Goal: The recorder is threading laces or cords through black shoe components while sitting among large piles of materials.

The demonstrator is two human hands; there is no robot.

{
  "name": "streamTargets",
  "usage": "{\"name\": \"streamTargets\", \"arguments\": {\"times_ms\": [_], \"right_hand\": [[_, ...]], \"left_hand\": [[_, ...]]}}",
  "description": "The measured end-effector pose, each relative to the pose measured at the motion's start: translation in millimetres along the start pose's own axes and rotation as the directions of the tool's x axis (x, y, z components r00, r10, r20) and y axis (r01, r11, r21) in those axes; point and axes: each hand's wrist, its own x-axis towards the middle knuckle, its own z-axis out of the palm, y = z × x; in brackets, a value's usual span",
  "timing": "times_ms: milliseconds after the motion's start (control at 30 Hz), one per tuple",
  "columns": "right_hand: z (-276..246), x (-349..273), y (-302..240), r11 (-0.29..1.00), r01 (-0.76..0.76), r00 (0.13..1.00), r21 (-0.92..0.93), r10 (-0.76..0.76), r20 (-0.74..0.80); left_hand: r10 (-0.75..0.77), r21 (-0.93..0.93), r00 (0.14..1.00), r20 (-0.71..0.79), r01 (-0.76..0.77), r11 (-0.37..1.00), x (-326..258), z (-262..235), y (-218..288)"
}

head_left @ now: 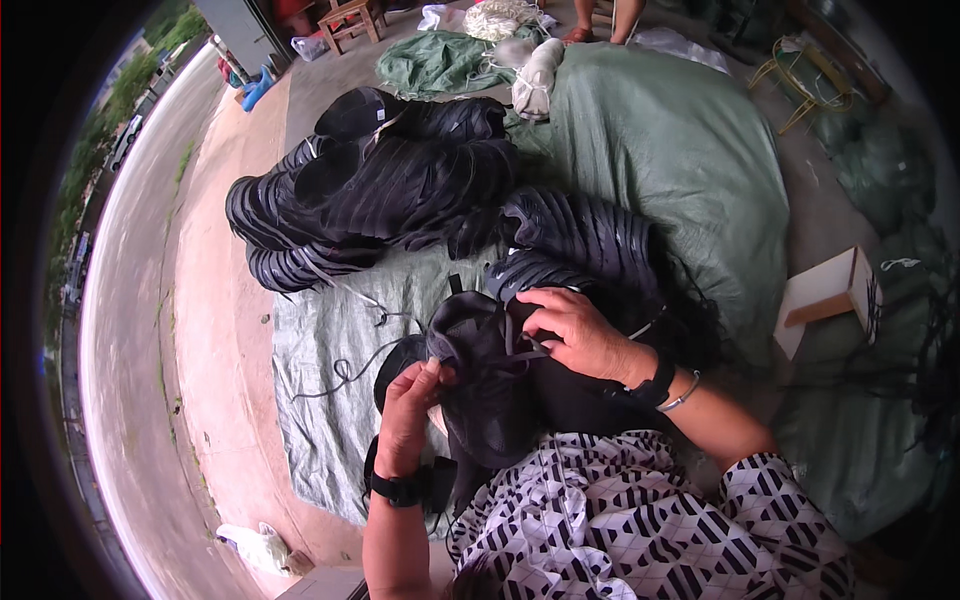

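Observation:
A floppy black fabric piece (pixel 490 385) with cords lies across my lap, held by both hands. My left hand (pixel 408 412) pinches its near left edge with the thumb on top. My right hand (pixel 575 330) grips its upper right part, fingers curled over a dark strap (pixel 520 350). A thin black cord (pixel 345 375) trails from the piece to the left over a grey-green tarp (pixel 330 350). Both wrists wear black bands, and the right one also has a thin bracelet.
Stacks of black ribbed pieces (pixel 380 190) lie bundled on the tarp ahead, another stack (pixel 585 240) just beyond my right hand. A big green sack (pixel 690 160) fills the right. A pale wooden box (pixel 830 295) sits far right. A person's legs (pixel 605 20) stand at the top.

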Motion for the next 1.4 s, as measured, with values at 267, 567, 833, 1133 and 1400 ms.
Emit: {"name": "streamTargets", "arguments": {"times_ms": [267, 567, 833, 1133, 1400], "right_hand": [[22.1, 3.4, -16.6, 0.973, -0.006, 0.999, -0.231, -0.006, -0.051], [10.9, -17.8, -24.2, 0.990, 0.031, 0.997, -0.139, -0.041, -0.065], [8.0, -5.7, -19.8, 0.973, -0.163, 0.963, 0.166, 0.193, -0.187], [23.0, -1.4, -38.6, 0.956, -0.069, 0.998, -0.284, 0.068, -0.012], [-0.7, 2.9, -32.4, 0.964, 0.055, 0.976, -0.259, 0.003, 0.216]], "left_hand": [[0.014, -0.096, 0.999, -0.038, -0.018, 0.995, 0.0, -4.6, -12.3], [0.138, -0.293, 0.989, -0.059, -0.150, 0.944, -6.2, -5.5, -36.1], [0.120, -0.295, 0.986, -0.115, -0.149, 0.944, -2.0, -3.9, -41.5], [0.116, -0.339, 0.990, -0.076, -0.135, 0.931, -6.3, -8.0, -42.8], [0.134, -0.397, 0.986, -0.097, -0.161, 0.904, 3.7, -15.9, -52.7]]}}
